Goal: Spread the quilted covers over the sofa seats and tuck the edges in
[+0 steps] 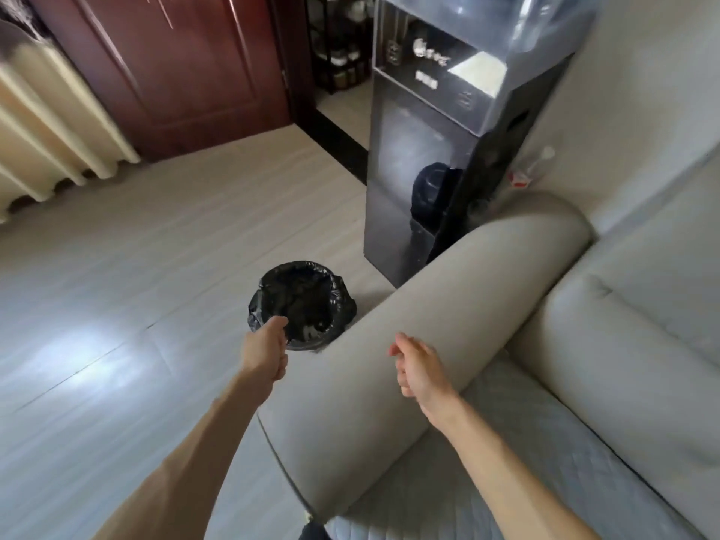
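Quilted cover [545,454] meets armrest [428,305]; left hand [265,356] and right hand [417,368] loose, empty.

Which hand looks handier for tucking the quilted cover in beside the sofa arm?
Probably the right hand: it hovers over the sofa arm beside the quilted cover. The left hand is over the bin.

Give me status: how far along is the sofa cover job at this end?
Done: a quilted cover lies flat on the seat beside the armrest. In hand: nothing; the left hand is over the floor near the bin, the right hand over the armrest, both empty. Left: whether the armrest-side edge is tucked can't be judged; other seats are out of view.
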